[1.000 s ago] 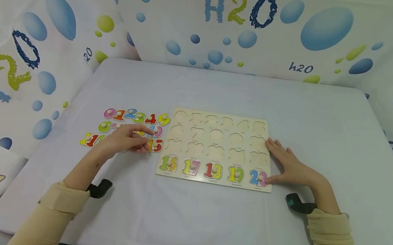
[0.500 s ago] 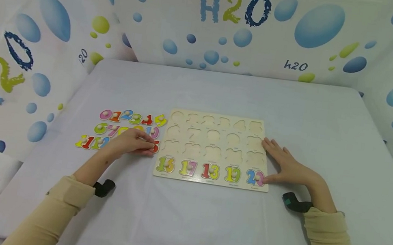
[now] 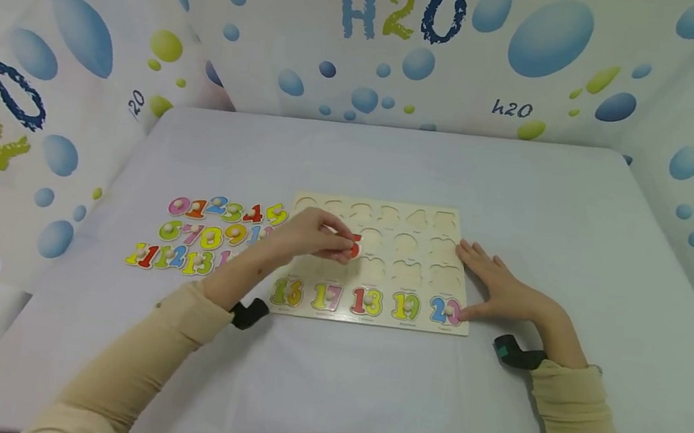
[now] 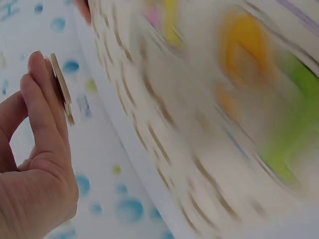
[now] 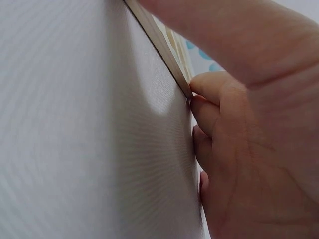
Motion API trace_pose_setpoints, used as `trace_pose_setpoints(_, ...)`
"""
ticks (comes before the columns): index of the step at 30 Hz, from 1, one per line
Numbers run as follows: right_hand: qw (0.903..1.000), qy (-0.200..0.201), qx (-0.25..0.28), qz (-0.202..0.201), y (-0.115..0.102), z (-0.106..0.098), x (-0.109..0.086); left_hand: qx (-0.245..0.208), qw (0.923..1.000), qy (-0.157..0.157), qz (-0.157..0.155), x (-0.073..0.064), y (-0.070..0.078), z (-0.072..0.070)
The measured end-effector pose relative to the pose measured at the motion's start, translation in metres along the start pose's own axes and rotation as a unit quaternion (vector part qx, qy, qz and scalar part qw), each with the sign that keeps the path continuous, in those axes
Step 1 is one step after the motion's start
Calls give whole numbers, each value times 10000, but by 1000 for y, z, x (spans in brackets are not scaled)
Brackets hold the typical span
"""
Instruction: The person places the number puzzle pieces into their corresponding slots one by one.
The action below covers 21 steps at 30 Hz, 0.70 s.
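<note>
The left hand point(image 3: 318, 236) pinches a red number piece point(image 3: 352, 248) over the puzzle board point(image 3: 444, 272). The right hand point(image 3: 500, 293) lies flat, fingers straight, against the board's right edge.

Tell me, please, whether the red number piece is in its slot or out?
Out: the left hand pinches the red number piece above the wooden puzzle board.

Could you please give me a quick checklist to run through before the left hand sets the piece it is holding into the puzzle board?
1. Left hand pinches the red number piece: ok.
2. Piece is over the puzzle board, above its empty recesses: ok.
3. Right hand rests flat against the board's right edge, steadying it: ok.
4. Which number the piece is: cannot tell, fingers cover it.
5. Piece lined up with the matching recess: cannot tell.
6. Bottom row, 16 to 20, is seated: ok.
</note>
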State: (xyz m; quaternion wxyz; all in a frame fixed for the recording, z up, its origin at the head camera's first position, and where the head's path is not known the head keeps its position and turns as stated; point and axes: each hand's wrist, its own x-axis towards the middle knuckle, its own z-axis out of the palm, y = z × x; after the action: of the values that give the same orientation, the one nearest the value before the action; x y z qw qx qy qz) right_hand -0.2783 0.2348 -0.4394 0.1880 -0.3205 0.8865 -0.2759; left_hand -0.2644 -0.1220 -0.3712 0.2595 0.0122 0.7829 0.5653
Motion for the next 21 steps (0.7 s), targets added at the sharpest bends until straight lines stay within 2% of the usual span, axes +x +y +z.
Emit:
trace_pose_setpoints(5, 10000, -48, 38, -49, 4, -6, -2, -395, 9970, -658, 140, 40, 26, 66)
trace_pose_setpoints(8, 9998, -83, 70, -146, 6, -9, 0, -447, 9962, -750, 8, 60, 34, 97)
trace_pose_setpoints(10, 9997, -112, 66, -193, 7, -10, 1, -309, 9970, -714, -30, 69, 37, 112)
trace_pose_setpoints(13, 9996, -130, 76, -244, 9, -13, 2, -43, 9985, -550, -17, 78, 39, 126)
trace_pose_setpoints(15, 9995, -127, 56, -278, 10, -14, 2, -4, 9988, -479, -53, 80, 40, 131)
trace_pose_setpoints(21, 9993, -137, 28, -353, 13, -21, 0, -539, 9966, -466, -417, 81, 43, 137)
